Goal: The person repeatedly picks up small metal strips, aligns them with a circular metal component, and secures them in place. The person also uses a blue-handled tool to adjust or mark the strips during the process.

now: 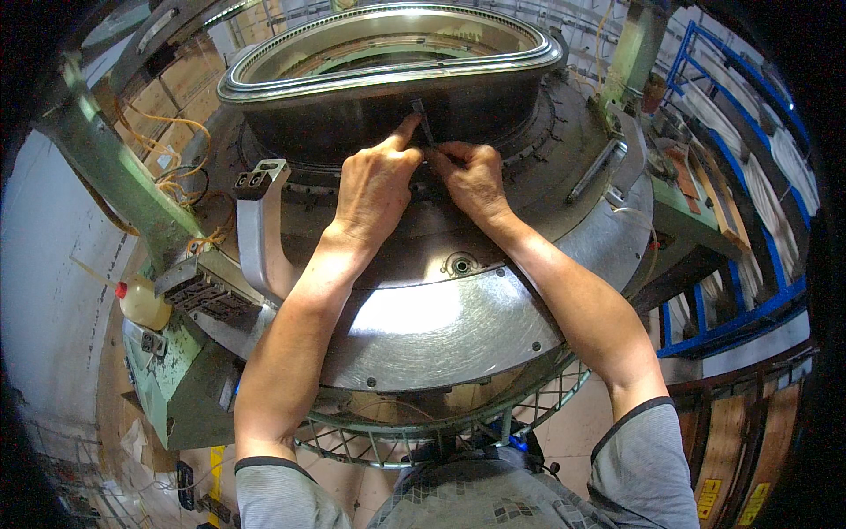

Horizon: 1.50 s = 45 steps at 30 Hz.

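Both my arms reach over a large round machine, with my hands close together at the dark outer wall of its cylinder (304, 132). A thin metal strip (426, 130) stands nearly upright against that wall, its top leaning slightly left. My left hand (377, 181) has its index fingertip on the strip's upper part while the other fingers curl in beside it. Lower down, my right hand (476, 181) pinches the strip between thumb and fingers. The strip's bottom end is hidden by my fingers. Above my hands runs the cylinder's shiny toothed rim (397, 85).
A curved silver plate (449, 326) lies below my forearms. Upright metal brackets stand at left (256, 225) and right (630, 154). Green posts (132, 172) flank the machine. A yellowish bottle with a red cap (144, 304) sits left; a blue rack (749, 317) stands right.
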Motion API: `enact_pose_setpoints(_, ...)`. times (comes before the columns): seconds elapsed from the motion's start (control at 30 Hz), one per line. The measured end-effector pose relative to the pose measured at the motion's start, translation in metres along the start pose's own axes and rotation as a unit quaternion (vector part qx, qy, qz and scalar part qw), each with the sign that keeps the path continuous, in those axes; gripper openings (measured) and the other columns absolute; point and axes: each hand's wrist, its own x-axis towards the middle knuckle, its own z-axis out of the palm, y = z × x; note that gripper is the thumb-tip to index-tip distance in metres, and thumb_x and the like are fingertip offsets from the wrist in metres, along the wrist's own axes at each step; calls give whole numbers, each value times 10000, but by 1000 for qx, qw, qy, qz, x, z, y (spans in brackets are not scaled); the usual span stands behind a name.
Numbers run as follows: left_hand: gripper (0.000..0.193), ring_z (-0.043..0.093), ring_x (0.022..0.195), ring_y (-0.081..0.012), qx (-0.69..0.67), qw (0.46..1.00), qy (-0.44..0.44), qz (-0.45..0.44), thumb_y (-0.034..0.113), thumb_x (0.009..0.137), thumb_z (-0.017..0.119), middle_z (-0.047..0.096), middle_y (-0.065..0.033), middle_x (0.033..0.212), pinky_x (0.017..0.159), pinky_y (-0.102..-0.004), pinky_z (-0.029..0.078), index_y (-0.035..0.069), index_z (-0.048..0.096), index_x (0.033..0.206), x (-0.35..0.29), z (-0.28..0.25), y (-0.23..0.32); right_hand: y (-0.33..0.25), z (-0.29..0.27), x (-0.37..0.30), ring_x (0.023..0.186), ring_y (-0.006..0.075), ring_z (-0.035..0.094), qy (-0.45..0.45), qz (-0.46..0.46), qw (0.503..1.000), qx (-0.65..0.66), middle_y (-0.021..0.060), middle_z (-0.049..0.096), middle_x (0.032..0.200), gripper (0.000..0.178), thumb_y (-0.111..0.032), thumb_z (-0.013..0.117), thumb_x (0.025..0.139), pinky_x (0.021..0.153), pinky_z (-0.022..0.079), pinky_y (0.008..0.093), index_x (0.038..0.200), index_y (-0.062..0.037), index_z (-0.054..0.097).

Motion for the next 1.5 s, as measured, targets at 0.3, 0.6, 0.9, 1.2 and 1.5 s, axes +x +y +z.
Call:
enact_pose_setpoints(0.3,245,699,895,-393,-9,1000,2,5,-128,645,593,613,-192,1337,765,-435,600,1,680,834,1,-1,1,-2,0,-2,738,113,675,8,-25,999,-24,137,767,850,166,-121,728,903,661,527,287,994,14,761)
enact_pose_setpoints(0.6,183,735,871,-334,26,1000,8,14,-94,684,641,616,-155,1361,741,-385,624,20,716,805,2,1,0,-7,-1,-2,726,113,672,5,-12,999,-35,132,763,828,176,-134,724,903,655,527,291,995,11,764)
enact_pose_setpoints(0.9,239,702,940,-382,-3,1000,-9,-4,-129,644,593,595,-176,1376,807,-424,602,0,689,820,1,1,0,-5,0,0,747,283,746,9,-4,1000,-22,230,720,836,226,-222,721,881,674,545,382,970,-21,771)
enact_pose_setpoints(1.2,213,702,929,-385,-10,1000,-6,0,-127,644,594,594,-178,1378,797,-429,600,-5,678,798,1,0,0,-5,0,0,730,134,692,10,-10,999,-49,167,760,844,195,-151,740,886,668,534,303,996,8,765)
enact_pose_setpoints(1.5,168,730,841,-345,21,1000,-9,21,-79,714,620,614,-162,1356,731,-400,615,12,716,818,3,1,-2,-13,0,0,733,311,739,23,-1,999,-47,240,712,820,180,-135,689,826,680,549,393,915,2,764)
